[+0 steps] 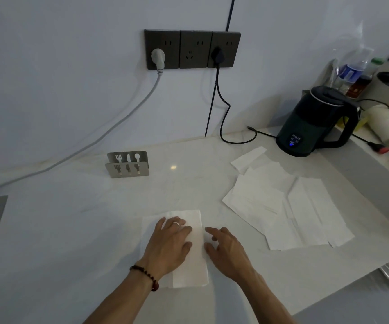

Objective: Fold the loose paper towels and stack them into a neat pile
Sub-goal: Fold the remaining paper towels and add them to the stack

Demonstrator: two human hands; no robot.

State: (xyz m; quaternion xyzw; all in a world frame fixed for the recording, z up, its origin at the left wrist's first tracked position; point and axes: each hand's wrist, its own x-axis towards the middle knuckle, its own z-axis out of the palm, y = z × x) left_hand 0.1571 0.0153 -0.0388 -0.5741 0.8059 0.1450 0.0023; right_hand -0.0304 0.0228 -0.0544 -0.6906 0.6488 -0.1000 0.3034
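A folded white paper towel [194, 265] lies on the pale countertop [72, 230] in front of me. My left hand [167, 244] lies flat on it, fingers spread, pressing it down; a ring and a bead bracelet show. My right hand [226, 249] sits at the towel's right edge, fingers loosely bent, fingertips touching that edge. Several loose unfolded paper towels [289, 206] lie spread and overlapping to the right.
A metal napkin holder [128, 164] stands at the back centre. A dark electric kettle [315, 122] sits at the back right, with its cord [224, 113] running to wall sockets [192, 49]. Bottles, a paper cup [386, 126] and clutter fill the right ledge.
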